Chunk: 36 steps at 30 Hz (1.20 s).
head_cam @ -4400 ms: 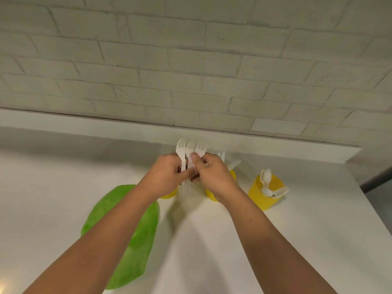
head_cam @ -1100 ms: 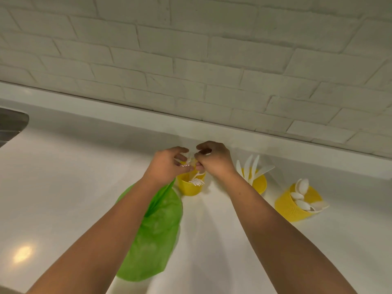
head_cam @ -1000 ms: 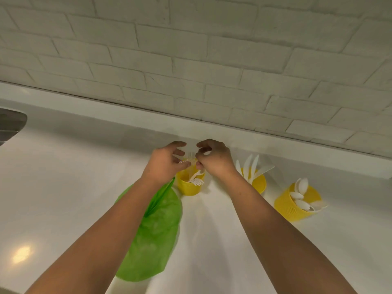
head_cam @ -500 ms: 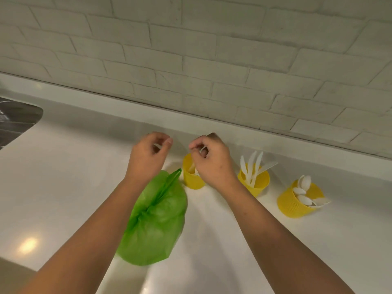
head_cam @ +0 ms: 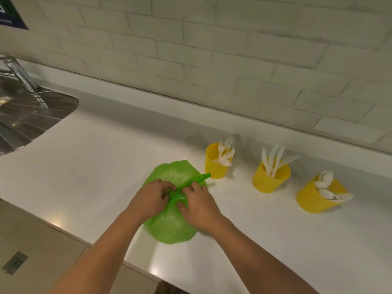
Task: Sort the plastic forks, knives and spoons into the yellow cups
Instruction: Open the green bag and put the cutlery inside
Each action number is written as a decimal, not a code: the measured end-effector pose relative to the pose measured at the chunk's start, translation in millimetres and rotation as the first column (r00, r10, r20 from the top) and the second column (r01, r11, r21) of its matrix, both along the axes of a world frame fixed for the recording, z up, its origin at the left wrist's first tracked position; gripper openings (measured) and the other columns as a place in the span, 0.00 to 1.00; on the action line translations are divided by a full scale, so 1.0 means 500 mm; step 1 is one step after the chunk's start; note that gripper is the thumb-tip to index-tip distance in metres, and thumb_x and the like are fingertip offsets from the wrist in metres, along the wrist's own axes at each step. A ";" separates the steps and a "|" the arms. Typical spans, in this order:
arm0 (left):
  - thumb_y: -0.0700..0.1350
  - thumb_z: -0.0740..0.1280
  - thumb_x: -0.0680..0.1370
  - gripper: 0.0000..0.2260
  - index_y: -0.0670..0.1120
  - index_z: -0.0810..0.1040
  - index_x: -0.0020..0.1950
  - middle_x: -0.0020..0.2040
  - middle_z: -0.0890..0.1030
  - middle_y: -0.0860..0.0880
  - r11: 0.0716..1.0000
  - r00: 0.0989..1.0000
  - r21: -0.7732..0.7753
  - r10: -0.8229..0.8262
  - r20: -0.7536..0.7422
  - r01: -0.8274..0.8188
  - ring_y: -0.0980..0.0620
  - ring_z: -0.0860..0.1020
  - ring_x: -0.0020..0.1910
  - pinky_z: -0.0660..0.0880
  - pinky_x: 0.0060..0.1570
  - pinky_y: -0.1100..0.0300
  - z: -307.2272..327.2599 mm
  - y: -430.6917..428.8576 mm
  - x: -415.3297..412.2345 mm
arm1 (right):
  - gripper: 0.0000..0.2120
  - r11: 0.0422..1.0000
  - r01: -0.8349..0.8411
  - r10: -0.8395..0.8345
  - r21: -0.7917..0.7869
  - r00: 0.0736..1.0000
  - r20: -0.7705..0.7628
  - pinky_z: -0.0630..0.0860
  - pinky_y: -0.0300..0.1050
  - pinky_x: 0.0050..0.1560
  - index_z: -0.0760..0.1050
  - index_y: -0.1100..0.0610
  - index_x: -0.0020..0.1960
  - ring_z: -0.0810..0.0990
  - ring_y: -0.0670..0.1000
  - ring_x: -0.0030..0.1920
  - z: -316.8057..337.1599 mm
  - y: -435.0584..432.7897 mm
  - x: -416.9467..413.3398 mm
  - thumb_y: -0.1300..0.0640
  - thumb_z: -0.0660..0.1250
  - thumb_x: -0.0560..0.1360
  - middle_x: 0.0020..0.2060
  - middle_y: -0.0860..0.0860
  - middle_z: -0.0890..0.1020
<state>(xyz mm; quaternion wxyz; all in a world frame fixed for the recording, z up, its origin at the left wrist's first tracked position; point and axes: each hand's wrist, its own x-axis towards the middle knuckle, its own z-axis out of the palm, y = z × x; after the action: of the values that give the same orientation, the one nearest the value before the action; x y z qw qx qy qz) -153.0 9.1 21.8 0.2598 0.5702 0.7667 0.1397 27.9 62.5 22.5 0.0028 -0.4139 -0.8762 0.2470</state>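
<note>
Green bag [head_cam: 169,228] lies in the lower middle of the frame, on the white counter [head_cam: 95,166]. It is thin, soft plastic. I think it is light, crinkly and a bit slippery, and it could tear if pulled hard. The best place to hold it is the twisted neck, and that is where both hands are. The left hand [head_cam: 149,198] pinches the neck from one side. The right hand [head_cam: 198,205] has its fingers curled on it from the other side. I cannot see what is inside the bag.

Three yellow cups stand in a row at the middle right. The fork cup [head_cam: 214,168] is just beside the bag's tip, then the knife cup [head_cam: 269,181], then the spoon cup [head_cam: 314,200]. The white forks [head_cam: 224,153], knives [head_cam: 273,158] and spoons [head_cam: 324,185] poke out of them. They look light, stiff and thin, so they might snap. Hold them by the handle. The cups look light too and may tip over.
</note>
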 end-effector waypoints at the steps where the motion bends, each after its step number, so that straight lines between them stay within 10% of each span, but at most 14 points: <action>1: 0.38 0.66 0.77 0.17 0.56 0.83 0.60 0.49 0.80 0.52 1.000 1.000 0.008 0.002 0.022 -0.002 0.60 0.76 0.40 0.70 0.44 0.65 -0.002 -0.007 0.003 | 0.21 0.999 0.032 -0.032 -0.006 0.999 -0.009 0.73 0.58 0.63 0.73 0.52 0.66 0.69 0.59 0.64 0.000 -0.005 0.002 0.40 0.61 0.80 0.62 0.53 0.72; 10: 0.38 0.73 0.76 0.16 0.53 0.86 0.60 0.44 0.85 0.56 0.989 0.920 -0.046 -0.110 0.375 0.137 0.65 0.79 0.34 0.73 0.41 0.73 0.005 -0.046 0.065 | 0.12 0.990 0.144 -0.144 0.013 0.989 0.041 0.72 0.54 0.58 0.78 0.47 0.57 0.68 0.57 0.61 0.007 -0.048 0.089 0.42 0.64 0.78 0.56 0.50 0.72; 21: 0.50 0.71 0.78 0.03 0.53 0.84 0.47 0.42 0.81 0.59 0.954 0.967 0.203 -0.241 0.078 0.222 0.61 0.79 0.42 0.78 0.46 0.56 0.019 -0.052 0.117 | 0.01 0.975 0.222 -0.214 0.012 0.954 -0.211 0.70 0.53 0.55 0.78 0.45 0.48 0.69 0.50 0.56 0.004 -0.067 0.184 0.50 0.69 0.79 0.53 0.43 0.75; 26: 0.48 0.72 0.78 0.03 0.54 0.84 0.45 0.42 0.84 0.59 0.956 0.969 0.280 -0.144 0.202 0.084 0.60 0.80 0.42 0.77 0.44 0.59 0.047 -0.061 0.081 | 0.08 0.946 0.308 -0.320 -0.099 0.846 -0.427 0.68 0.47 0.54 0.76 0.44 0.45 0.72 0.51 0.54 0.026 -0.061 0.190 0.54 0.73 0.77 0.49 0.44 0.77; 36: 0.46 0.71 0.79 0.02 0.52 0.82 0.47 0.50 0.74 0.56 0.932 0.950 0.361 -0.137 0.282 0.027 0.59 0.76 0.46 0.69 0.42 0.70 0.058 -0.064 0.098 | 0.09 0.947 0.222 -0.138 0.233 0.934 -0.328 0.74 0.55 0.53 0.79 0.46 0.51 0.70 0.50 0.55 0.033 -0.090 0.118 0.43 0.69 0.75 0.52 0.44 0.74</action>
<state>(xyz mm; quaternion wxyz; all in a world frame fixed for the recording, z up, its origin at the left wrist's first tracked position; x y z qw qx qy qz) -103.8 -23.1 50.9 0.2733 0.6113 0.6554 0.3494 86.7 17.4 38.9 0.2177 -0.4451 -0.8482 0.1870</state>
